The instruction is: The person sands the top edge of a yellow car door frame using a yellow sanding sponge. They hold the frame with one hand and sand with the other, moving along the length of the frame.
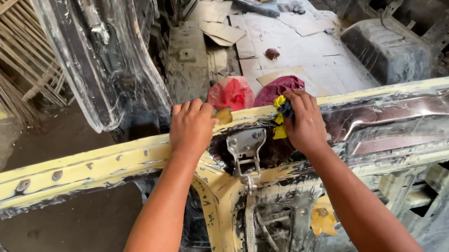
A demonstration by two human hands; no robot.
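Left hand [192, 126] curled over a small tan sanding pad [223, 115] on the top edge of the yellow-filled, scuffed metal car door shell [96, 167] | right hand [304, 120] closed on a crumpled yellow-and-blue rag [281, 113] pressed to that edge beside the grey latch bracket [246, 143] | best worked flat, in short even strokes, wiping dust often.

The one camera sits on my head, looking forward and steeply down over my forearms at the yellow-puttied car door frame [96, 167], close enough to fill the lower half. Beyond the frame, the view runs out across the cardboard-strewn floor [295, 46].
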